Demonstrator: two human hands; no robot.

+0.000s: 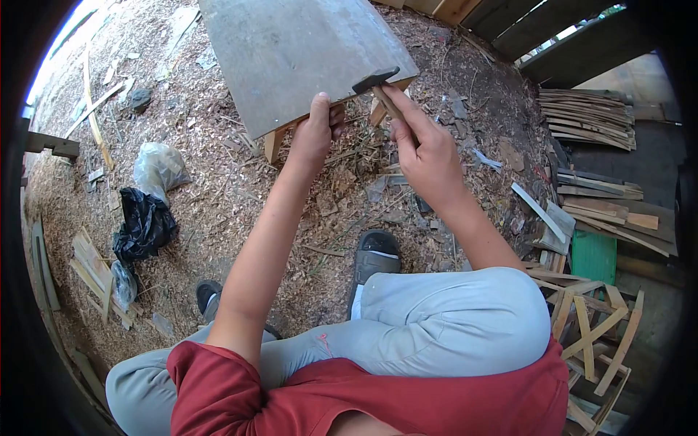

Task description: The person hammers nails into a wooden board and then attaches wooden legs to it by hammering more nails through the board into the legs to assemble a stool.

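A low table point(298, 54) with a worn grey top and wooden legs stands before me. At its near edge is my left hand point(314, 134), thumb resting on the top and the other fingers curled below the rim. My right hand point(429, 152) is closed around the wooden handle of a hammer point(385, 100), index finger stretched along it toward the head. The dark metal head lies over the near right edge of the tabletop, to the right of my left thumb.
Wood chips cover the ground. A clear plastic bag point(158, 168) and a black plastic bag point(142, 224) lie at left. Thin wooden strips point(587, 116) are stacked at right, above a green board point(593, 254) and a slatted wooden frame point(592, 330).
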